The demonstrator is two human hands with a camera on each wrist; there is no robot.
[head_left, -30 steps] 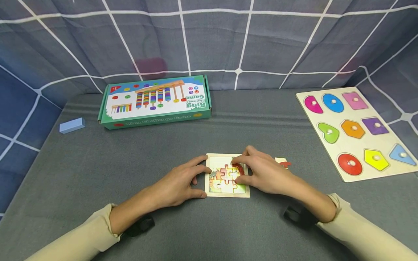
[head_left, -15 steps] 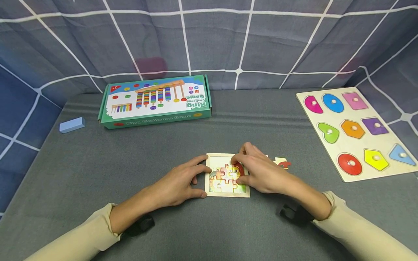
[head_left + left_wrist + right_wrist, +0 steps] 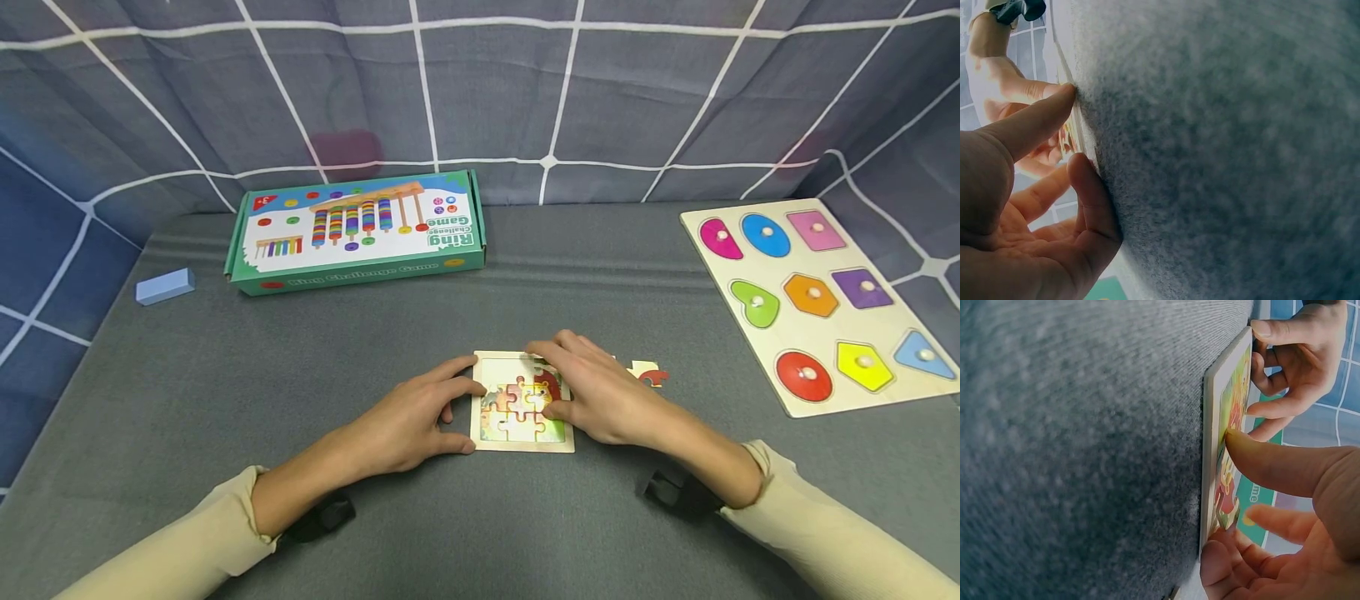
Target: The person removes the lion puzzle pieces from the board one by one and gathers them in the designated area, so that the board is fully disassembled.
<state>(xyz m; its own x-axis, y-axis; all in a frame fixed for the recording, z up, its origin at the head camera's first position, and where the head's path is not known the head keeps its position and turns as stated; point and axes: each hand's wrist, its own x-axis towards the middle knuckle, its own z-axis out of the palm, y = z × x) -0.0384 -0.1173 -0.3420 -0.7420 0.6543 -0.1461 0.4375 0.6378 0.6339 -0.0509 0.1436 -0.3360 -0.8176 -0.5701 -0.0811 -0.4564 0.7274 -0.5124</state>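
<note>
A small square wooden jigsaw puzzle board (image 3: 525,447) lies on the grey cloth between both hands, its pale frame around several joined picture pieces. My left hand (image 3: 416,421) rests against its left edge, thumb near the lower corner and fingers along the upper part. Over its right side, my right hand (image 3: 603,396) holds a red-and-green puzzle piece (image 3: 1230,517) with thumb and fingertips. In the right wrist view this piece sits tilted up from the board, fingers right behind it. The upper left part of the board's inside shows bare pale wood.
Just right of the right hand lies a loose puzzle piece (image 3: 648,372) with a red shape. A green Ring Challenge Game box (image 3: 356,233) stands at the back left, with a blue block (image 3: 165,287) beside it. A knobbed shape board (image 3: 772,358) lies at the right.
My right hand has shifted slightly right, and its index finger has straightened toward the board's top edge. The left hand and the board have stayed in place.
</note>
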